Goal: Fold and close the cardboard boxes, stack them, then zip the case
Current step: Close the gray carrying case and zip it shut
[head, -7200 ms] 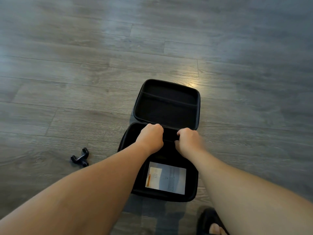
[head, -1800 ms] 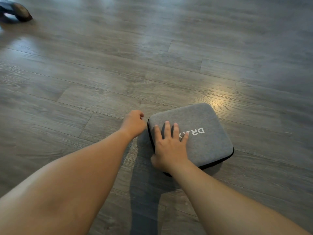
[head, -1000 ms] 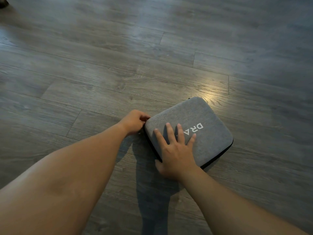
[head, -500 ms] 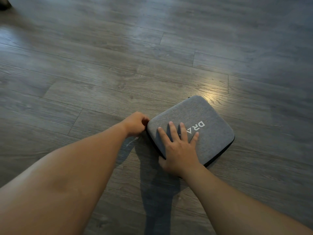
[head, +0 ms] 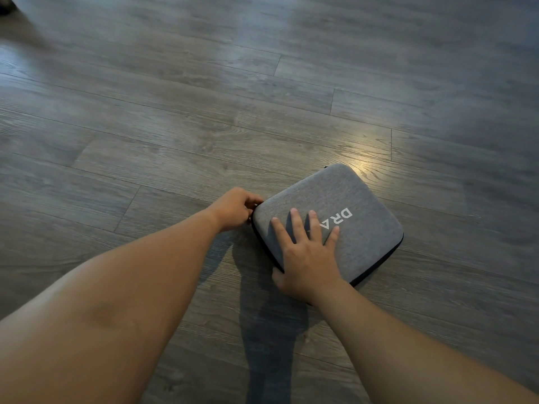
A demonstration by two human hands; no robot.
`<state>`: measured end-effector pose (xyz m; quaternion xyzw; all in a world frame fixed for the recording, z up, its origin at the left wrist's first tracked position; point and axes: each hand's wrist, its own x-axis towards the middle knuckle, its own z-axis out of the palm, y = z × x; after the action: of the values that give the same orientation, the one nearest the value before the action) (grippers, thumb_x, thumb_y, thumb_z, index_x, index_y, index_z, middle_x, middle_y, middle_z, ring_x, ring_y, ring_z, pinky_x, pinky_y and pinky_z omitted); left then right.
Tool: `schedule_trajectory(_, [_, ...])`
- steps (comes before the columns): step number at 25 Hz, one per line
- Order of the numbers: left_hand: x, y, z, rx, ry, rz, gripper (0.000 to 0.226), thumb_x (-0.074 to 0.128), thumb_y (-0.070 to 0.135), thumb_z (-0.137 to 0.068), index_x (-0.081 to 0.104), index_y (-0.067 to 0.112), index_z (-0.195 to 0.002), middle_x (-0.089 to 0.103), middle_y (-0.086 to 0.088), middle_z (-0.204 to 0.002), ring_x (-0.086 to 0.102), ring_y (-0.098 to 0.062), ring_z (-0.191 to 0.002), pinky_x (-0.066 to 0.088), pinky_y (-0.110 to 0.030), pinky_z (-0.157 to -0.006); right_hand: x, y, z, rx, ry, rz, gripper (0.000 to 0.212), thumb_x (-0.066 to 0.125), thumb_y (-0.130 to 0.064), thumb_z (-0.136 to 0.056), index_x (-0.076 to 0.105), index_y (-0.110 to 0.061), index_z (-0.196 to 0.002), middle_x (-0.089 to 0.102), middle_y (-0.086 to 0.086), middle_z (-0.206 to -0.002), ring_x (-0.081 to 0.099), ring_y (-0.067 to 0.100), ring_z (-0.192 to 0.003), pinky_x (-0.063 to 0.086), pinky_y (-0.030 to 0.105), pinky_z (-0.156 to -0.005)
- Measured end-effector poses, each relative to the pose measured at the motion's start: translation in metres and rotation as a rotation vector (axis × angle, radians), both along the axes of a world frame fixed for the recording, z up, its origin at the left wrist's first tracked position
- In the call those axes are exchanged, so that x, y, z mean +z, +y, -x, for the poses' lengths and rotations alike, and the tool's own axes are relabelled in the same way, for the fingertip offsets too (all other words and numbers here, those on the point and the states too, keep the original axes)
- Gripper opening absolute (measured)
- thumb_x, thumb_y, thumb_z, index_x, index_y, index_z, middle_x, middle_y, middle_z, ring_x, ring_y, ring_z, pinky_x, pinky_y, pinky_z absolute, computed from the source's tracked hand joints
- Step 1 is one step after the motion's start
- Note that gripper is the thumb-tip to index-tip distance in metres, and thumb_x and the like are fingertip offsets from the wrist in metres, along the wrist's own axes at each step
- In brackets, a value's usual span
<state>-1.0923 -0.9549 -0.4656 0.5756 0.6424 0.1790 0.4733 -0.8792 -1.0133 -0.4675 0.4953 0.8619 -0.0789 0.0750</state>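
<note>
i read final step: zipping. case (head: 344, 217) lies lid-down-shut on floor (head: 175, 126). right hand (head: 307, 258) flat, fingers spread, pinning lid. left hand (head: 234, 208) curled at left corner, likely pinching zip pull, pull itself hidden. next: run pull along seam, keep lid pinned.

The room is dim and bluish. A soft glare patch shines on the grey wood-plank floor (head: 368, 163) just beyond my grey fabric zip case (head: 358, 225). My arms cast a dark shadow toward me. Floorboards bow at the frame's edges; focus is fairly sharp.
</note>
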Motion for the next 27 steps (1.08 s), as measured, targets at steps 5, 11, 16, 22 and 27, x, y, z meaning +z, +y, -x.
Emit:
schedule_trajectory(5, [-0.003, 0.0, 0.001, 0.001, 0.211, -0.103, 0.028, 0.057, -0.001, -0.094, 0.079, 0.013, -0.103, 0.076, -0.001, -0.089, 0.066, -0.009, -0.078, 0.054, -0.03, -0.077, -0.003, 0.001, 0.002, 0.004, -0.001, -0.005, 0.101, 0.059, -0.057, -0.084, -0.007, -0.032, -0.157, -0.007, 0.013, -0.168, -0.009, 0.048, -0.151, -0.002, 0.084, -0.105])
schedule_trajectory(11, [0.001, -0.017, 0.007, 0.017, 0.486, -0.219, 0.02, 0.057, 0.006, -0.088, 0.072, 0.004, -0.076, 0.067, -0.01, -0.071, 0.062, -0.028, -0.071, 0.052, -0.04, -0.067, -0.005, 0.012, 0.023, -0.042, 0.019, 0.015, 0.094, 0.059, -0.048, -0.089, 0.0, -0.028, -0.159, -0.005, 0.018, -0.167, -0.011, 0.05, -0.15, 0.0, 0.085, -0.103])
schedule_trajectory(16, [0.008, -0.042, 0.02, 0.055, 0.576, -0.211, 0.021, 0.055, 0.008, -0.09, 0.066, 0.006, -0.072, 0.057, -0.004, -0.07, 0.056, -0.024, -0.071, 0.044, -0.033, -0.063, -0.004, 0.023, 0.034, 0.033, 0.038, 0.034, 0.095, 0.062, -0.05, -0.089, 0.0, -0.032, -0.159, -0.007, 0.015, -0.168, -0.012, 0.045, -0.152, 0.001, 0.084, -0.105])
schedule_trajectory(22, [0.009, -0.072, 0.024, 0.09, 0.631, -0.195, 0.021, 0.055, 0.012, -0.091, 0.062, 0.011, -0.071, 0.059, -0.004, -0.074, 0.056, -0.024, -0.071, 0.039, -0.029, -0.059, 0.004, 0.034, 0.047, 0.01, 0.052, 0.077, 0.094, 0.065, -0.045, -0.089, 0.004, -0.034, -0.16, -0.007, 0.011, -0.168, -0.015, 0.044, -0.152, -0.001, 0.083, -0.107])
schedule_trajectory(27, [0.009, -0.079, 0.015, 0.017, 0.665, -0.207, 0.02, 0.054, 0.017, -0.094, 0.067, 0.012, -0.08, 0.066, -0.005, -0.081, 0.056, -0.02, -0.07, 0.04, -0.029, -0.062, 0.008, 0.035, 0.062, -0.06, 0.083, 0.132, 0.09, 0.066, -0.036, -0.091, 0.009, -0.031, -0.16, -0.008, 0.012, -0.168, -0.017, 0.044, -0.151, 0.0, 0.082, -0.108])
